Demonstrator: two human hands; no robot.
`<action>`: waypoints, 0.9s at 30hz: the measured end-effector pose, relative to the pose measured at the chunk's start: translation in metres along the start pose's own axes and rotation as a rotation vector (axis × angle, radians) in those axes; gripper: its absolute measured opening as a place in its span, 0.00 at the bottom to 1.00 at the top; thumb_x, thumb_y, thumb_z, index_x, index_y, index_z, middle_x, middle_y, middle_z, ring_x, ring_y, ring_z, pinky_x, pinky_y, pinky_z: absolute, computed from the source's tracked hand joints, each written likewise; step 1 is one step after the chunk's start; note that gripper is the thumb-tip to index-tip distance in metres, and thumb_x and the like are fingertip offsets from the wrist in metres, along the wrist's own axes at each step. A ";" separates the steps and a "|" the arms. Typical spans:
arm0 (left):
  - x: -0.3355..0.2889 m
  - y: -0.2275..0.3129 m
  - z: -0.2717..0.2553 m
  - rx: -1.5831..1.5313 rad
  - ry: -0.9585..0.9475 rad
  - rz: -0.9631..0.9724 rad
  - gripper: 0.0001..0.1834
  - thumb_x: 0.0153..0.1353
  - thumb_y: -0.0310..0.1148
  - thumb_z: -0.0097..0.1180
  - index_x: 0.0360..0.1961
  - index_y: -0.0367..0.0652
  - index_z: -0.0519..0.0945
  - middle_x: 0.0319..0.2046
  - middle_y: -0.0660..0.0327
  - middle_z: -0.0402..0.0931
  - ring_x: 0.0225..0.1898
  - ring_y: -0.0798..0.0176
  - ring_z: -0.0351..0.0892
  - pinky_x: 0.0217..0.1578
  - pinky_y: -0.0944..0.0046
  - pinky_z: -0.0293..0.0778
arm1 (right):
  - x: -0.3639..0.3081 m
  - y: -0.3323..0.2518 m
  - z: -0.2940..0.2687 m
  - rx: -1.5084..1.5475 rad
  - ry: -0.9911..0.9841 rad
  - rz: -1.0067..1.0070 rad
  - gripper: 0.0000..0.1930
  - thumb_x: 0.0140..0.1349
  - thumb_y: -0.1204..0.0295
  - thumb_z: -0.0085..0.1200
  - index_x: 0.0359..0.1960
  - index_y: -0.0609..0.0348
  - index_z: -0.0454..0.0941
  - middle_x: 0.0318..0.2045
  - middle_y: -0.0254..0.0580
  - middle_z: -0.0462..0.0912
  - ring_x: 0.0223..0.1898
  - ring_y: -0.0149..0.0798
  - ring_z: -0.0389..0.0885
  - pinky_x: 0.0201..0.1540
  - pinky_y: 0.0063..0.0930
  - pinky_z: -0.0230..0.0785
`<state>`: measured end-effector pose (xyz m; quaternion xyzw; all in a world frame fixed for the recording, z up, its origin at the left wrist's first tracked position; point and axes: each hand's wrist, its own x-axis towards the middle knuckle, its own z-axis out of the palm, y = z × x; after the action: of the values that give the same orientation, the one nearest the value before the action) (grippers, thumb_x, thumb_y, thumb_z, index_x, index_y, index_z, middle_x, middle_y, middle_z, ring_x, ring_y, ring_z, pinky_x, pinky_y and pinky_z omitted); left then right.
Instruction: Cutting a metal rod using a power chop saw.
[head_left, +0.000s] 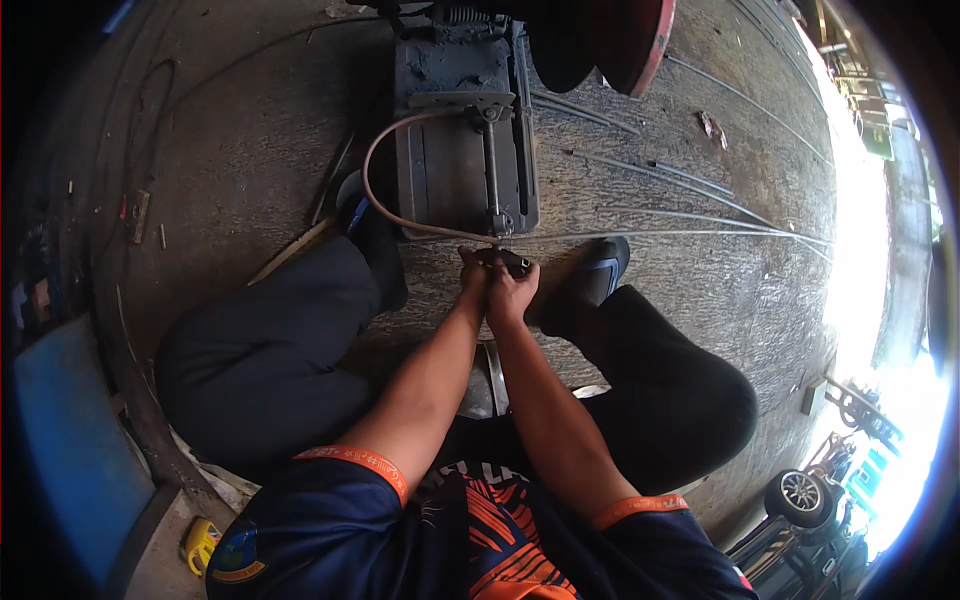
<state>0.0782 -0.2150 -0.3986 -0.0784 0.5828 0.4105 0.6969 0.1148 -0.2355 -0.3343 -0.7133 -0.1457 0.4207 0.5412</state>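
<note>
Seated figure viewed from above, legs spread on a concrete floor (700, 260), both forearms extended forward to meet at the centre. At far left, a blue panel (70, 440) is cut off by the dark rim, and a small yellow object (200, 545) beside it is too blurred to identify. Scattered bits lie on the floor near the left edge; their kind cannot be made out.

Left hand (474, 272) and right hand (510, 285) press against each other, fingers curled. Both are closed around a small dark piece (512, 262) that is largely hidden by the fingers, so its shape is unclear. The piece sits at the fingertips, just in front of the near edge of a dark metal machine base (465, 150). A thin curved rod (385, 165) loops out from the left side of the base and runs back along its near edge toward the hands; whether it joins the held piece cannot be told. The top of the base is cut off by the frame edge.

Right of the base, part of a red disc (640, 45) is cropped at the top. Long thin rods (690, 215) lie on the floor, running to the right. Both feet wear blue-trimmed sandals; the right sandal (600, 265) is just beside the right hand. At far right, glare washes out the ground; a wheel (798, 492) shows at lower right.
</note>
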 end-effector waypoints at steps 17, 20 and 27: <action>-0.108 0.050 0.065 1.700 0.272 0.725 0.29 0.46 0.57 0.60 0.30 0.35 0.81 0.31 0.45 0.78 0.36 0.44 0.78 0.38 0.51 0.75 | 0.040 0.077 -0.024 0.886 -0.724 0.665 0.17 0.66 0.54 0.39 0.35 0.54 0.71 0.30 0.39 0.75 0.31 0.37 0.74 0.35 0.32 0.70; -0.114 0.058 0.071 1.769 0.145 0.506 0.27 0.46 0.53 0.61 0.33 0.35 0.80 0.35 0.46 0.78 0.39 0.45 0.78 0.39 0.52 0.75 | 0.044 0.078 -0.026 0.849 -0.680 0.657 0.17 0.66 0.54 0.38 0.34 0.54 0.71 0.30 0.39 0.75 0.31 0.37 0.74 0.36 0.32 0.69; -0.103 0.047 0.059 1.898 0.044 0.596 0.24 0.51 0.50 0.56 0.31 0.34 0.79 0.32 0.44 0.78 0.36 0.44 0.79 0.37 0.51 0.75 | 0.047 0.071 -0.017 0.767 -0.600 0.661 0.17 0.67 0.55 0.37 0.33 0.54 0.70 0.29 0.39 0.75 0.30 0.37 0.74 0.37 0.31 0.69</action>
<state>0.0923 -0.1993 -0.2731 0.6536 0.6785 -0.0690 0.3283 0.1384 -0.2420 -0.4173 -0.3240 0.1000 0.7733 0.5358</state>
